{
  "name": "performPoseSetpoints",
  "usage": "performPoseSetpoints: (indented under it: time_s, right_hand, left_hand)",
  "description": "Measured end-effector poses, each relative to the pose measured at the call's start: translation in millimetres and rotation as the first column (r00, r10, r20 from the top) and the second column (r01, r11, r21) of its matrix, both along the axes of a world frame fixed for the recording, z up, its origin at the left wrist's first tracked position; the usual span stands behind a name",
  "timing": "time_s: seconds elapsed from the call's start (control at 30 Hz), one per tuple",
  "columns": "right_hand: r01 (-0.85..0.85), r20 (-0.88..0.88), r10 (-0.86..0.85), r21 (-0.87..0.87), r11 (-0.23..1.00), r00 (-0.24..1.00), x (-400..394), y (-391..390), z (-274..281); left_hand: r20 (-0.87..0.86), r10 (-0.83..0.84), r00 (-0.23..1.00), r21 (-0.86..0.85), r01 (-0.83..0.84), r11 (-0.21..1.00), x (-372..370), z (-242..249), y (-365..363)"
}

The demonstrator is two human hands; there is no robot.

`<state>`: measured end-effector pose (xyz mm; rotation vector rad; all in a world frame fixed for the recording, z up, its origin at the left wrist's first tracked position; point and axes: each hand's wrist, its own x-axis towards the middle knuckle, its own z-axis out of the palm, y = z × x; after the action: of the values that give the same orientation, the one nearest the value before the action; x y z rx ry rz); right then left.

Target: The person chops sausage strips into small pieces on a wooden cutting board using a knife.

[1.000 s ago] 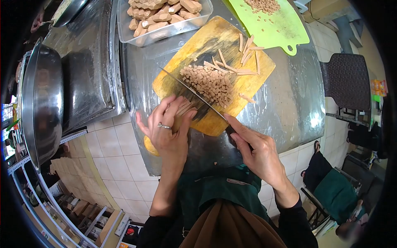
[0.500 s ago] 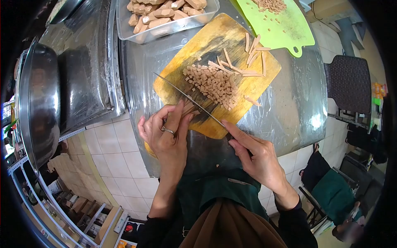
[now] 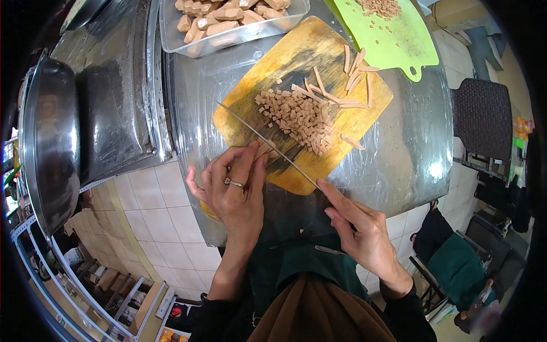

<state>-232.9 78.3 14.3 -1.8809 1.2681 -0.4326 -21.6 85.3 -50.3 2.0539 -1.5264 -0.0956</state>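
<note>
A yellow wooden cutting board point(image 3: 353, 102) lies on the metal table, dark-stained in its middle. On it is a pile of small light-brown cubes point(image 3: 299, 117), with thin strips point(image 3: 319, 85) beyond them. My right hand point(image 3: 362, 228) grips a knife point(image 3: 268, 145), whose thin blade runs diagonally across the board toward the upper left. My left hand point(image 3: 236, 182), with a ring, is closed over brown strips point(image 3: 266, 151) at the board's near left edge, its fingertips beside the blade. The knife's handle is mostly hidden in my right hand.
A clear plastic tub point(image 3: 239, 35) of brown chunks stands behind the board. At the back right is a green cutting board point(image 3: 399, 43) with crumbs. A large metal bowl point(image 3: 51, 142) is at the left, a dark woven chair point(image 3: 483, 117) at the right. A person sits at the lower right.
My right hand has shifted slightly right and down with the knife. My left hand stays on the strips, slightly lower in view. The view itself has moved a little.
</note>
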Motion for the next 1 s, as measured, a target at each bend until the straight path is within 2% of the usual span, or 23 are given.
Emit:
performPoseSetpoints:
  time_s: [0.37,0.67,0.87,1.0]
  right_hand:
    - [-0.031,-0.146,0.035,0.031,0.999,0.989,2.6,8.9,11.3]
    - [-0.019,-0.109,0.031,0.112,0.994,0.994,7.2,6.6,15.5]
    - [-0.047,-0.186,0.053,0.036,0.998,0.981,16.8,-2.8,2.2]
    - [-0.018,-0.138,0.017,-0.003,1.0,0.99,19.7,-11.6,-4.5]
  left_hand:
    - [-0.008,0.0,1.0,-0.02,0.0,1.0,0.5,-0.6,-1.6]
    - [-0.019,-0.021,1.0,-0.007,0.021,1.0,2.1,0.7,-2.5]
    - [-0.034,-0.013,0.999,0.008,0.013,1.0,3.4,0.1,-2.6]
    - [-0.056,-0.004,0.998,0.009,0.005,1.0,1.6,1.7,-2.5]
